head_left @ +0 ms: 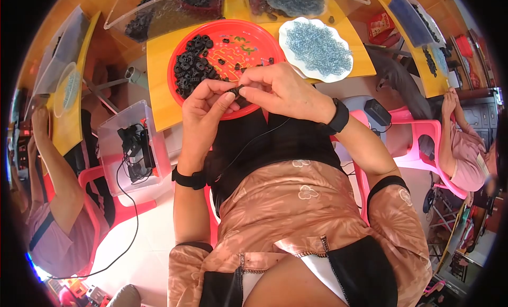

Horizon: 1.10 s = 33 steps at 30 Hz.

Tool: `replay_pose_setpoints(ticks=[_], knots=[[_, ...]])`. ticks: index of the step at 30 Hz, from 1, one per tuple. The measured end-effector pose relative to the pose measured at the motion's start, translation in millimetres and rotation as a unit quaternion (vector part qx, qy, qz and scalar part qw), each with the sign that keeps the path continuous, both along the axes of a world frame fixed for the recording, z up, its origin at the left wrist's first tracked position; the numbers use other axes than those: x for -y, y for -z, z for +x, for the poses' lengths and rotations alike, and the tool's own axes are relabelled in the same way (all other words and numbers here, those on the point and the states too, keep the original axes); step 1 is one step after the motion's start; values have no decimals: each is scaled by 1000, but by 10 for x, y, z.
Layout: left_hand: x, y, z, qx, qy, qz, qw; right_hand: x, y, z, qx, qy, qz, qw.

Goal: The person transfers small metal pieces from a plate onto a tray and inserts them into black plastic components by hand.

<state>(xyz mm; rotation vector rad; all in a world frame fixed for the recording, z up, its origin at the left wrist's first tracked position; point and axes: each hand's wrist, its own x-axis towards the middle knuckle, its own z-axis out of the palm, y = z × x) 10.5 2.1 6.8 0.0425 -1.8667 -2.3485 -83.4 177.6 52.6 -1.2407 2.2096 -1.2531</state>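
My left hand [207,107] and right hand [288,93] meet, thumbs and fingertips closed, pinching a small black part [235,90] over the near rim of the round red tray [259,38]. In the tray's left side lies a heap of black parts [191,69]; right of the tray, close by, a white scalloped plate [334,77] bears bluish clear pieces [317,45]; under the tray is a yellow tabletop [159,58]
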Motion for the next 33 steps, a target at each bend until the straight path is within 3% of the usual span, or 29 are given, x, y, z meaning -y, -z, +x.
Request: replay_pose_setpoints(ticks=[3,14,23,27,33], knots=[[-16,-14,1,-13,-6,-5,1000,6,-14,8,-18,-3,8,1000],[-57,-31,40,-22,22,3,1000,-5,-40,-59,190,-53,6,980],[-141,-23,56,-35,-13,-168,985,-57,-78,-53,168,-45,69,982],[-181,-16,39,-50,-16,-84,995,-116,-50,-113,253,-64,23,965],[-146,-47,70,-55,63,13,996,-157,-150,-288,300,-133,51,943]])
